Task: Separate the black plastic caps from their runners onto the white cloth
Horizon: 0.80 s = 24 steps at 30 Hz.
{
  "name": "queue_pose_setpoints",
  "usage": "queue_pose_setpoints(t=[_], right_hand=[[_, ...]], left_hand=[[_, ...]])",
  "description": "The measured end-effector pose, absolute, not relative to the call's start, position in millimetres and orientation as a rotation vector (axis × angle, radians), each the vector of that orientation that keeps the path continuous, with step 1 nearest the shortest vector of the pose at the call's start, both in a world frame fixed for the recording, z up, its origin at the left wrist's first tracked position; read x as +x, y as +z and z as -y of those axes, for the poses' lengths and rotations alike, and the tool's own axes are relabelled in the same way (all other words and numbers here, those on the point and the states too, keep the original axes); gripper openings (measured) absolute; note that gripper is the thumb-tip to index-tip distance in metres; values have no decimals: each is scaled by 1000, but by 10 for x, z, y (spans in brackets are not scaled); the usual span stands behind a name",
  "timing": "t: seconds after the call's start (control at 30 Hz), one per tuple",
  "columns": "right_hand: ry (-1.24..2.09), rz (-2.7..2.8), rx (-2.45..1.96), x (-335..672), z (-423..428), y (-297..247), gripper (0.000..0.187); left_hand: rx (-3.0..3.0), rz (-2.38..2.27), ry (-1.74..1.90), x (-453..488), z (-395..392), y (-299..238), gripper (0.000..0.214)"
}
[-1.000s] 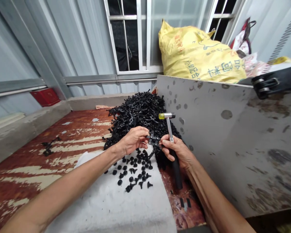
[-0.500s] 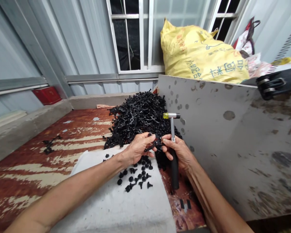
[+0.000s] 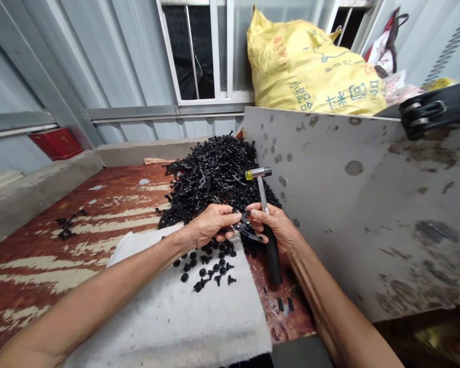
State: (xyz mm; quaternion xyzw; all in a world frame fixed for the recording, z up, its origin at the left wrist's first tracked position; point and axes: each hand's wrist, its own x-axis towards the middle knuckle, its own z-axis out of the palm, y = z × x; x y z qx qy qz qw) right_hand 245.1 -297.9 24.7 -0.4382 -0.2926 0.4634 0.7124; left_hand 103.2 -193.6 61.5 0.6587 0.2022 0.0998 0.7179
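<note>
My left hand (image 3: 214, 225) is closed on a black jointed bracket (image 3: 249, 230) with small round knobs at its ends. My right hand (image 3: 278, 227) grips a two-faced mallet (image 3: 262, 189) against its palm, head upward. The mallet has a yellow face, a dark face, a metal shank and a black grip. Fingertips of my right hand also touch the bracket's right side. Beneath my left hand, several loose black plastic knobs (image 3: 216, 267) lie on a white cloth (image 3: 176, 317). A heap of similar black brackets (image 3: 214, 174) rises just behind both hands.
A stained grey panel (image 3: 329, 204) stands along the right side, with a yellow sack (image 3: 310, 66) behind it. On the worn red-brown tabletop (image 3: 80, 245) lie a few black pieces (image 3: 67, 225) at left. A red box (image 3: 56, 144) sits on the ledge.
The bracket has turned and spread into fuller view between my hands. The mallet's head has tilted left. The whole view has shifted slightly.
</note>
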Motion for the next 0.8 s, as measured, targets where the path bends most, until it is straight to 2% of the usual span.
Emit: queue_pose_setpoints(t=[0.27, 0.47, 0.6, 0.8], right_hand=[[1036, 708, -943, 2479, 2965, 181, 41], [1044, 717, -929, 2461, 2977, 190, 40], [1053, 710, -920, 2434, 2976, 206, 41], [1060, 695, -918, 2432, 2994, 239, 38]], left_hand=[[1735, -616, 159, 1036, 1910, 621, 59], [2027, -416, 181, 1026, 1867, 685, 50], [1958, -436, 131, 1047, 1901, 698, 42], [1724, -518, 127, 1036, 1998, 676, 42]])
